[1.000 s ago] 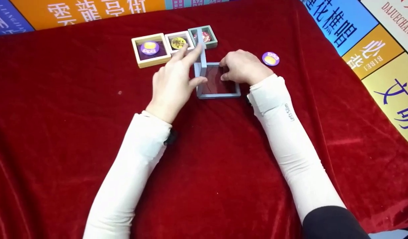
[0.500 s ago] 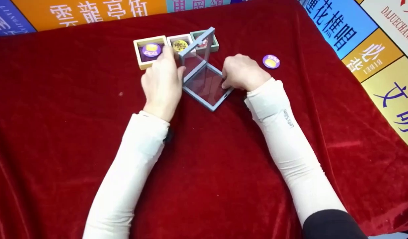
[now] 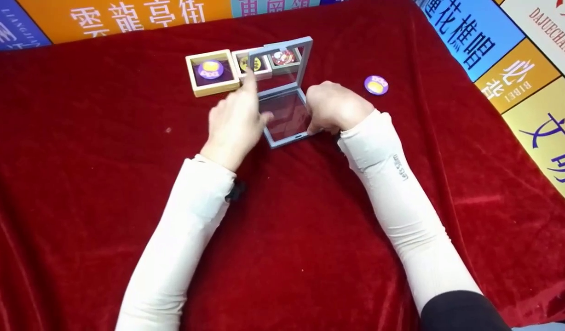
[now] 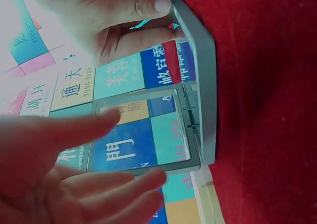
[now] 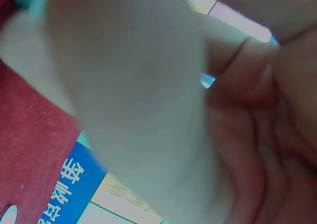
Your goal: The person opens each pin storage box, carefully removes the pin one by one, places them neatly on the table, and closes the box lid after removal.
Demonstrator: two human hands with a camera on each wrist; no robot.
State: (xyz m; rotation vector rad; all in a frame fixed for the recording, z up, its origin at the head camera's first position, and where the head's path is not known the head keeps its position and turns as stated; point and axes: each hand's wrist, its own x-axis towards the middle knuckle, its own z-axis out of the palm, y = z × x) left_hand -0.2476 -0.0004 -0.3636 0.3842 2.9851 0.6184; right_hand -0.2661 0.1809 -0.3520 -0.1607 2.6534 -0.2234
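A grey-blue hinged display frame (image 3: 269, 143) with clear film panes stands unfolded on the red cloth, its base flat and its lid raised at the back. My right hand (image 3: 337, 106) pinches the right edge of the base; in the left wrist view its thumb and fingers grip the frame's end. At the left side of the frame, my left hand (image 3: 235, 120) has its fingers extended. The left wrist view shows those fingers (image 4: 116, 196) loosely straight near the lid, with contact unclear. In the right wrist view blurred fingers (image 5: 143, 100) fill the picture and hide the frame.
Behind the frame stand a cream box (image 3: 197, 88) with a purple badge (image 3: 210, 69), a white box (image 3: 264, 73) with a yellow badge, and a green box with a red badge (image 3: 283, 57). A loose purple badge (image 3: 376, 85) lies right. Printed panels (image 3: 526, 59) border the cloth.
The frame has turned on the cloth, so its raised lid now stands along the back and faces me. My left hand moved left, then back right; my right hand shifted slightly nearer with the base.
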